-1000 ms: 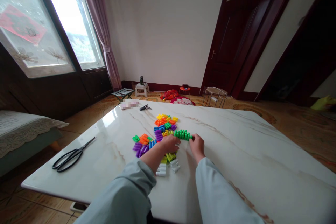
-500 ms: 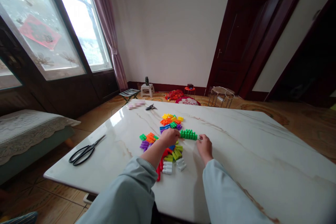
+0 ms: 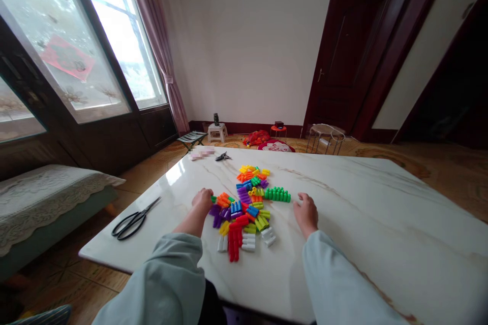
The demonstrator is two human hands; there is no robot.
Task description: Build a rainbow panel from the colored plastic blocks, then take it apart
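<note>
On the marble-topped table, a row of joined green toy building blocks [image 3: 277, 194] extends to the right from a pile of coloured blocks. My right hand [image 3: 307, 214] is just right of the row's end, fingers curved and apart, holding nothing. At the pile's left edge, my left hand [image 3: 202, 200] has its fingers closed on a small green block [image 3: 214, 199], which they partly hide. Close to it lie orange blocks [image 3: 224, 199] and purple blocks [image 3: 216, 216]. Red blocks [image 3: 234, 244] and white blocks [image 3: 249, 241] form the near side of the pile.
Black-handled scissors [image 3: 135, 219] rest on the table's left side. Small dark pliers [image 3: 223, 156] and a blurred pinkish item [image 3: 202, 152] are near the far edge. A cloth-covered bench [image 3: 57, 188] stands left of the table, and stools [image 3: 217, 132] stand beyond it.
My left hand has moved from the green row's left end to the green block at the pile's left edge, uncovering the middle of the pile. My right hand stays near the row's right end.
</note>
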